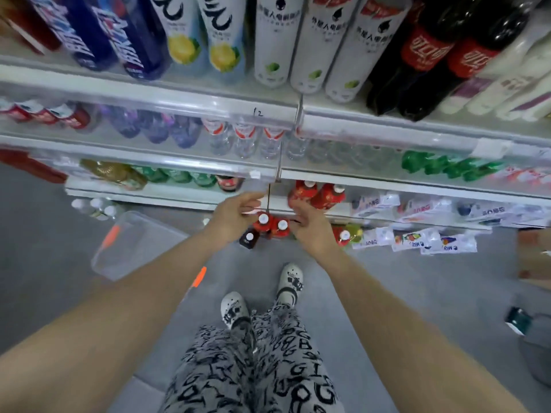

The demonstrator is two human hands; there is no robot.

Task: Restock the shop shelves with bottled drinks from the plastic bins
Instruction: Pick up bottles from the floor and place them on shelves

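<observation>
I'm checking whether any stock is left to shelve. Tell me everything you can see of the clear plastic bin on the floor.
The clear plastic bin is a shallow rectangular tub with rounded corners, transparent enough that the grey floor shows through; no bottles are visible inside. An orange latch shows on its left end, another beyond the left forearm, which crosses in front of it. It rests on the floor before the lowest shelf. Nothing else visibly touches it.

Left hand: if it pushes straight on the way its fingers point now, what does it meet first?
Probably the thin dark divider at the front of the low shelf, just past the left hand. Behind it stand red bottles. Depth is hard to judge from overhead.
</observation>
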